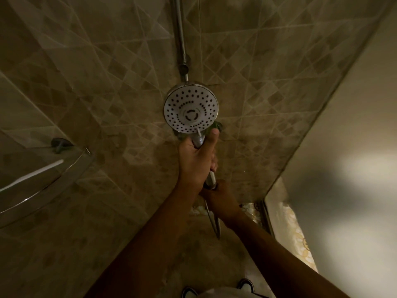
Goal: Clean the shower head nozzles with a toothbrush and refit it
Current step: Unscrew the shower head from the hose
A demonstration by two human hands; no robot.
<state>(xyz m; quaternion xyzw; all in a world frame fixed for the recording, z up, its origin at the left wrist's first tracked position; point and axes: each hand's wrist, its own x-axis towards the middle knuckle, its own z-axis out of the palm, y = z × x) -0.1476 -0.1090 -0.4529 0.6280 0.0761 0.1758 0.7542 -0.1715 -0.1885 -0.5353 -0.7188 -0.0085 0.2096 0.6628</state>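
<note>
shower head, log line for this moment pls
shower head: faces camera, by wall bracket | left hand: grips handle | right hand: holds hose end | toothbrush: not seen

Shower head [190, 109] face-out against tiled wall [107, 82], left hand [196, 160] around handle, right hand [221, 197] perhaps on hose [214, 224].

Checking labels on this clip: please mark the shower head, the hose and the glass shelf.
shower head [190, 108]: head view, on the white nozzle face.
hose [215, 225]: head view, on the metal length below the lower hand.
glass shelf [71, 168]: head view, on its curved metal rim at left.
</note>
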